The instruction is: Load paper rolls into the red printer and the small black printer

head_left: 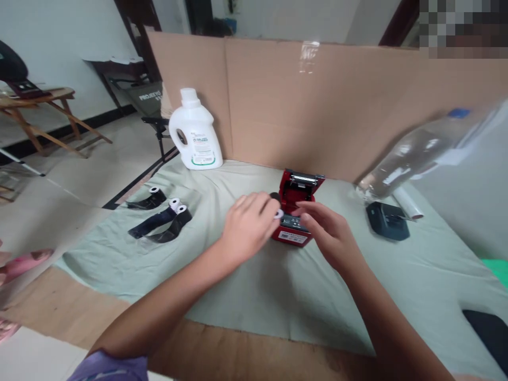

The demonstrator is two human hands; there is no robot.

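A red receipt printer [292, 236] stands on the green cloth with its lid [301, 182] tipped up and back. My left hand [249, 225] is closed around a small paper roll [279, 214] at the printer's left side; its white end and a dark part show past the fingers. At the printer's right side is my right hand [327, 227], thumb and fingers stretched out over the body and apart from each other. Whether those fingertips touch the printer, I cannot tell. Part of the printer's inside is hidden by both hands.
Several small rolls with black strips [174, 219] lie to the left. A white jug [196, 135] stands before the cardboard screen [270, 100]. On the right are a clear bottle [413, 153], a black device [387, 221], a whitish roll [408, 203] and a dark flat object [488, 336].
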